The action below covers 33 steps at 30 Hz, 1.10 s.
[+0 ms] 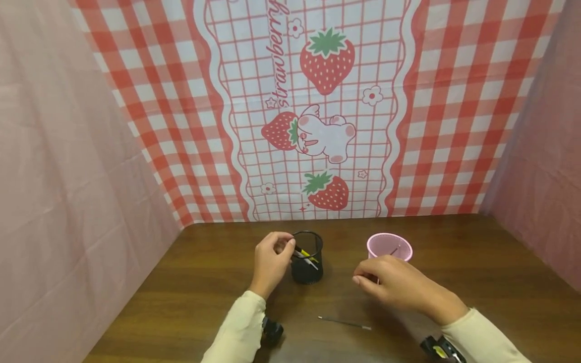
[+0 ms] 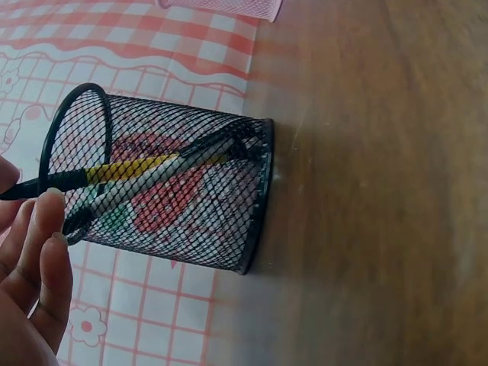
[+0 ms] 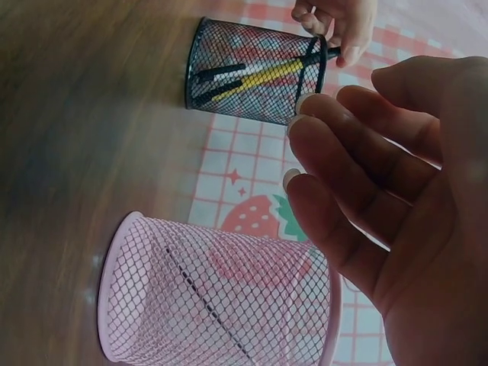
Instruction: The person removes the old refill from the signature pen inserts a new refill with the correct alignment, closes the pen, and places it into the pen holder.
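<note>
My left hand (image 1: 272,259) is at the rim of a black mesh pen cup (image 1: 307,276). Its thumb and fingers pinch the black end of a yellow and black pen (image 2: 130,169), whose lower part leans inside the cup. Beside that pen, a white pen (image 2: 149,181) with black ends slants within the same cup. My right hand (image 1: 399,285) hovers in front of a pink mesh cup (image 3: 221,293), fingers loosely bent and holding nothing. Through the pink mesh shows a thin dark rod (image 3: 200,293), like a pen refill.
Another thin dark rod (image 1: 344,322) with a pale end, like a pen refill, lies on the brown wooden table (image 1: 204,282) between the forearms. A strawberry-print cloth (image 1: 313,151) hangs behind the table, with pink curtains at both sides.
</note>
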Available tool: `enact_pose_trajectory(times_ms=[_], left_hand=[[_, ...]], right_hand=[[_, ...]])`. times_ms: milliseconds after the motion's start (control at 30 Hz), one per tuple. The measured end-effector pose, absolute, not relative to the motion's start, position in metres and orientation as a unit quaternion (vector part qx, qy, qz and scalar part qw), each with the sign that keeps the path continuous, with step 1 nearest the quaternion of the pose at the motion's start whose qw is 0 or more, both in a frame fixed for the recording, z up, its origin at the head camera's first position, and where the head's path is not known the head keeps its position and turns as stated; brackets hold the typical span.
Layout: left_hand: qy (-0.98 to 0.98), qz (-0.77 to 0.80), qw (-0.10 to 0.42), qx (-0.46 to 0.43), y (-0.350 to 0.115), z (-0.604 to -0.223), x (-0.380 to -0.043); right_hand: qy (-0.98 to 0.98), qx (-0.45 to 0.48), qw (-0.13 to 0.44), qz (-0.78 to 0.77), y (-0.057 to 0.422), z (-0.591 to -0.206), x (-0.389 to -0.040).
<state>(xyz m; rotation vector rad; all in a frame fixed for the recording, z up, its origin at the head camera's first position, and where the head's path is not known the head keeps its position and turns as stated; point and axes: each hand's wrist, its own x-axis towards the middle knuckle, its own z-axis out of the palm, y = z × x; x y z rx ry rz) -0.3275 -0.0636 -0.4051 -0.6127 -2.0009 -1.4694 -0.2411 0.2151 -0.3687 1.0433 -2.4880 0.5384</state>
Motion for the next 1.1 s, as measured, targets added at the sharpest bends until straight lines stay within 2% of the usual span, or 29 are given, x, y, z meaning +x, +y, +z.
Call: enact_pose_trajectory(times_ms=[267,633,1100], left_hand=[[-0.758,-0.494,0.351,-0.240,-0.065,-0.395,-0.337],[-0.772,-0.453,0.389,-0.218,-0.066,-0.395,-0.336],[-0.839,-0.374,0.363,-0.156,-0.058,-0.389,-0.338]], right_hand=[[-0.879,0.368,0.228,0.198,0.225,-0.360,-0.243],[-0.874,0.348,0.272,0.205,0.235,-0.356,-0.249],[-0.884,0.316,0.268,0.217,0.246,-0.352,-0.257]])
